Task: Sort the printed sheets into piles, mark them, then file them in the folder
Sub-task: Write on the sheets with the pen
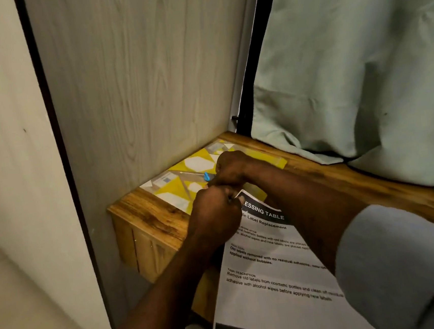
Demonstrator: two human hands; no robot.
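Observation:
A yellow patterned folder lies flat on the wooden table, against the wall panel. A printed sheet with black headings overlaps the folder's near edge and hangs off the table toward me. My right hand rests over the folder with its fingers curled round a small blue-tipped pen, whose blue end sticks out to the left. My left hand sits just in front of it, fingers curled, pinching the sheet's top corner. The two hands touch. The rest of the pen is hidden.
A pale wood-grain panel rises directly behind the table. A light green curtain hangs at the right, draping over the table's far edge. A cream wall stands at the left beyond the table's end.

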